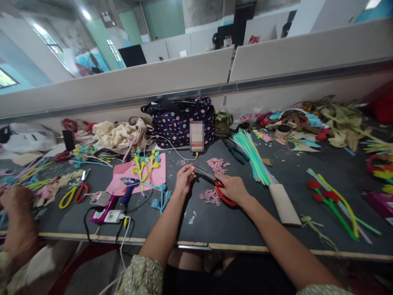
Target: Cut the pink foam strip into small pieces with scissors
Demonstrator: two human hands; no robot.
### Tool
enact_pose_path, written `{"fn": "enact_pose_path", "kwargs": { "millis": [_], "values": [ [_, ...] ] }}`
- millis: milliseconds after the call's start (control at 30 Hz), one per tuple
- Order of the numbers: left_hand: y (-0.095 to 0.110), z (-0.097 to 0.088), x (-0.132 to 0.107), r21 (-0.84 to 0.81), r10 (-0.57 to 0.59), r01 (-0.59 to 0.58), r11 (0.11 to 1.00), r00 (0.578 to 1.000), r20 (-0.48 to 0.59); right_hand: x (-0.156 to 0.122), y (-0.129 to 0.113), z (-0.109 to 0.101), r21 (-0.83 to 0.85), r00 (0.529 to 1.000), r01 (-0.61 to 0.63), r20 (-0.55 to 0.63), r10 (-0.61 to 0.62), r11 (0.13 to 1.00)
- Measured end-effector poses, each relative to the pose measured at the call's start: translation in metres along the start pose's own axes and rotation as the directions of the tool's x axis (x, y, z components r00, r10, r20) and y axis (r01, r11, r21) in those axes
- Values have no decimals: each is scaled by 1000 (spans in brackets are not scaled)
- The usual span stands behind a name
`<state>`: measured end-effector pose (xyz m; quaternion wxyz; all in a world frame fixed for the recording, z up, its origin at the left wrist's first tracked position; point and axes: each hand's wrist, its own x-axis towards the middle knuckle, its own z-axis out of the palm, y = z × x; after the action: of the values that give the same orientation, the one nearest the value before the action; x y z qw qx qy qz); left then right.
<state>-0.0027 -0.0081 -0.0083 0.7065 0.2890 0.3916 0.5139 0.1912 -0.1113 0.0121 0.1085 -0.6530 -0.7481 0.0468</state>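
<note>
My right hand (232,187) is closed around the red handles of a pair of scissors (211,183), whose blades point left toward my left hand. My left hand (185,177) is pinched at the blade tips on something too small to make out. Small pink cut pieces (210,195) lie on the dark table just below the scissors, and another pink pile (217,164) lies behind them. Both forearms reach in from the near edge of the table (215,221).
A polka-dot bag (181,121) stands behind, with a pink sheet holding yellow pipe-cleaner flowers (144,168) and a blue glue gun (129,190) to the left. Bundled pipe cleaners (251,157), pliers (238,150) and red flowers (331,203) lie right. Another person's hand (14,200) works far left.
</note>
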Motion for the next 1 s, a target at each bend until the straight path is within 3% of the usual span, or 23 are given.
{"fn": "enact_pose_path", "kwargs": {
  "millis": [367,700,1000],
  "values": [
    [1,0,-1,-9,-10,10,1000,1000,21,0,-2,-5,-37,998,3,63,-1,999],
    [2,-1,0,-17,-21,21,1000,1000,15,0,3,-4,-27,998,-61,-36,60,998],
    [5,1,-2,-31,37,-36,999,999,19,2,4,0,-83,995,-91,-51,87,992]
  ]
}}
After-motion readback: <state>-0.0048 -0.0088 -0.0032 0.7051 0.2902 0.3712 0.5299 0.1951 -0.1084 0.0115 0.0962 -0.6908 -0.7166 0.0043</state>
